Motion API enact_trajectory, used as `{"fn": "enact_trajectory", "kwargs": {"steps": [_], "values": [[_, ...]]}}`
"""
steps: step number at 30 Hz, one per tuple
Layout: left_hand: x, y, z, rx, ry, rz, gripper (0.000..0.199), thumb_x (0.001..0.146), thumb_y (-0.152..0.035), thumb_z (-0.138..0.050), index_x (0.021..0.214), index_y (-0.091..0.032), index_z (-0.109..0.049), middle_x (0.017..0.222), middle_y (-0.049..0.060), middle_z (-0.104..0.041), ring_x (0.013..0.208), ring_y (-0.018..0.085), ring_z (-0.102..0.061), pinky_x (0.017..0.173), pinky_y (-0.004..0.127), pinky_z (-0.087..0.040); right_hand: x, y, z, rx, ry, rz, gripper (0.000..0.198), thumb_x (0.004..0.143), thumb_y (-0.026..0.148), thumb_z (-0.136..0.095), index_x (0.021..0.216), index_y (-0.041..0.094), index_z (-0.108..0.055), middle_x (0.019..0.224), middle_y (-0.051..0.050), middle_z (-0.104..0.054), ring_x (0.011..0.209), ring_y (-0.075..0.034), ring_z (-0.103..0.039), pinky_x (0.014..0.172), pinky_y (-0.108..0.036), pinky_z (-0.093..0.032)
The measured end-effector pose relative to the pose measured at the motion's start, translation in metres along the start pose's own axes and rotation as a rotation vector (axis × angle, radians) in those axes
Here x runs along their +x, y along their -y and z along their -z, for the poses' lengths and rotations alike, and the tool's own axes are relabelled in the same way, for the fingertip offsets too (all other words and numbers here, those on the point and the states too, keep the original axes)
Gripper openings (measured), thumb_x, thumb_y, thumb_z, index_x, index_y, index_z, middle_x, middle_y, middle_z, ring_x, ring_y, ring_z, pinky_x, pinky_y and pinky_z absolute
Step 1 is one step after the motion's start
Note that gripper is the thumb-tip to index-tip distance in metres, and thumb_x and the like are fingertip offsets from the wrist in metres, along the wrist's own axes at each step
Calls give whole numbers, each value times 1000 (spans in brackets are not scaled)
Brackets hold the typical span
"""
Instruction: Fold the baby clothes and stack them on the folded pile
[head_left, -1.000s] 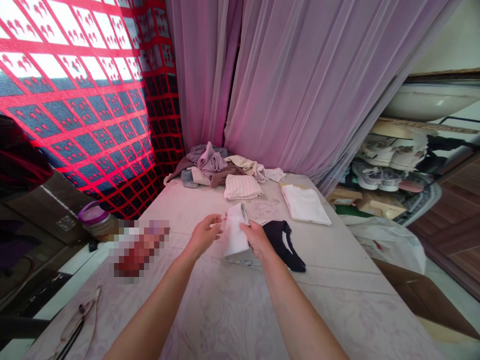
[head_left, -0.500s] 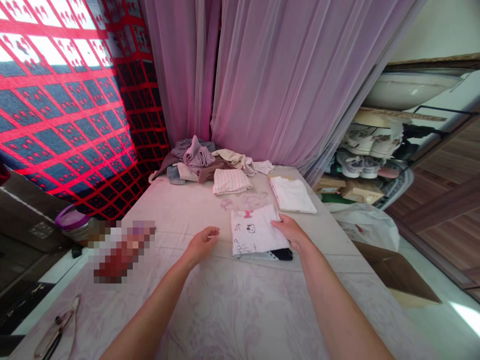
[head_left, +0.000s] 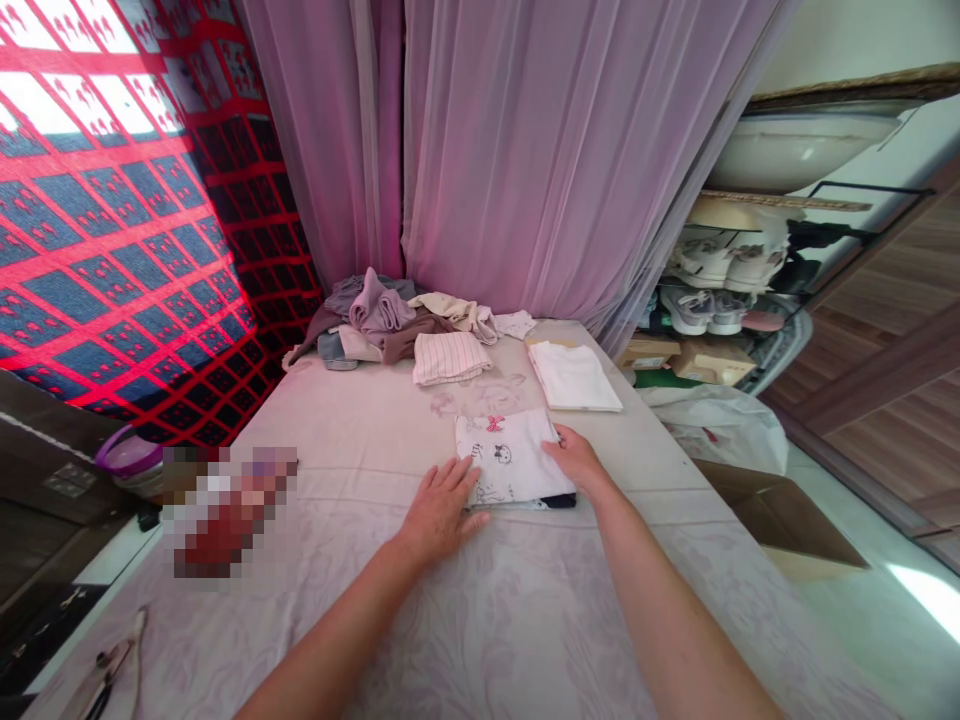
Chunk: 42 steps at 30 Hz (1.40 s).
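Observation:
A folded white garment (head_left: 525,465) with a cat-face print and a red bow lies on the patterned bed sheet. A strip of black fabric (head_left: 561,500) shows beneath its front right edge. My right hand (head_left: 576,460) grips the garment's right side, thumb on top. Flat and spread, my left hand (head_left: 442,508) rests at the left edge, its fingertips touching the cloth. Beyond it sit a folded striped garment (head_left: 450,360) and, at the right, a folded plain white garment (head_left: 576,377).
A loose heap of clothes (head_left: 379,312) lies against the purple curtain (head_left: 510,160). A blurred red item (head_left: 225,520) and a cable (head_left: 137,650) are on the sheet's left side. Shoes (head_left: 705,310) fill a rack at right, above an open cardboard box (head_left: 780,515).
My left hand has moved right and flattened against the garment's left edge. My right hand keeps its hold. The whole view has shifted slightly.

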<state>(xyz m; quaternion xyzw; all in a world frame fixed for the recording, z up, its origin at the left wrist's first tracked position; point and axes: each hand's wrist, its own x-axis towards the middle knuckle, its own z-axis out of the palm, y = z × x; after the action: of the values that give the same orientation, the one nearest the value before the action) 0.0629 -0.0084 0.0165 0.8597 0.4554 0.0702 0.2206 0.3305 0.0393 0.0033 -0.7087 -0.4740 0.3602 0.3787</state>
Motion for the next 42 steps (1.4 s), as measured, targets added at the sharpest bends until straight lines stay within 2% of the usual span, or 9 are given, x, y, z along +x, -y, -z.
{"fn": "enact_trajectory", "kwargs": {"steps": [9, 15, 19, 22, 26, 28, 34, 39, 42], "values": [[14, 0, -2, -4, -123, 0, 55, 94, -53, -34, 138, -23, -44, 152, 9, -35, 142, 29, -24, 115, 52, -17, -6, -1, -5, -471, -132, 4, 53, 79, 30, -55, 131, 22, -52, 92, -4, -70, 81, -20, -63, 72, -28, -45], [46, -3, -7, 23, -131, -32, 58, 95, -48, -32, 146, -21, -32, 156, 10, -25, 144, 28, -16, 116, 51, -14, -14, 2, -6, -651, -117, 15, 58, 79, 29, -53, 137, 24, -45, 100, -8, -70, 88, -24, -64, 73, -31, -45], [54, 0, -16, 95, -64, -15, 63, 91, -47, -40, 147, -20, -29, 157, 10, -19, 145, 29, -13, 116, 53, -12, -22, 12, -5, -790, -177, 21, 59, 79, 24, -52, 138, 24, -44, 124, -12, -60, 99, -23, -61, 82, -33, -44], [53, 1, -21, 134, -72, -12, 64, 90, -47, -42, 147, -19, -30, 157, 11, -18, 145, 30, -13, 115, 55, -11, -26, 26, -12, -848, -221, 274, 53, 84, 20, -48, 137, 21, -46, 144, -12, -43, 125, -25, -46, 100, -38, -35], [52, 3, -25, 145, -117, -22, 66, 89, -47, -45, 147, -22, -29, 157, 10, -22, 144, 30, -16, 115, 55, -13, -22, 32, -33, -821, 90, 576, 46, 94, 28, -34, 140, 26, -44, 150, -5, -38, 138, -21, -29, 112, -43, -19], [52, 4, -28, 140, -134, -20, 69, 88, -48, -46, 148, -21, -26, 156, 11, -22, 144, 30, -17, 115, 54, -14, -17, 27, -44, -836, 184, 540, 48, 95, 31, -32, 142, 27, -40, 151, -4, -35, 140, -21, -26, 113, -47, -16], [50, 3, -26, 95, -91, 7, 71, 86, -53, -47, 147, -21, -30, 156, 11, -23, 144, 32, -17, 114, 56, -12, -9, 16, -52, -841, 164, 445, 48, 96, 35, -32, 142, 26, -41, 153, -4, -31, 142, -20, -21, 114, -47, -14], [57, 7, 0, -88, -129, 20, 51, 88, -46, -46, 132, -22, -51, 147, 10, -43, 135, 29, -37, 112, 47, -24, 7, 32, -30, -796, 99, 413, 42, 93, 25, -37, 130, 24, -56, 140, -5, -51, 129, -19, -43, 109, -37, -29], [73, 21, 23, -277, -224, 217, 39, 85, -33, -51, 122, -23, -58, 137, 9, -53, 125, 24, -48, 106, 36, -33, 28, 41, -10, -819, 68, 326, 48, 86, 15, -44, 132, 23, -55, 142, -6, -48, 130, -22, -42, 108, -36, -30]]}}
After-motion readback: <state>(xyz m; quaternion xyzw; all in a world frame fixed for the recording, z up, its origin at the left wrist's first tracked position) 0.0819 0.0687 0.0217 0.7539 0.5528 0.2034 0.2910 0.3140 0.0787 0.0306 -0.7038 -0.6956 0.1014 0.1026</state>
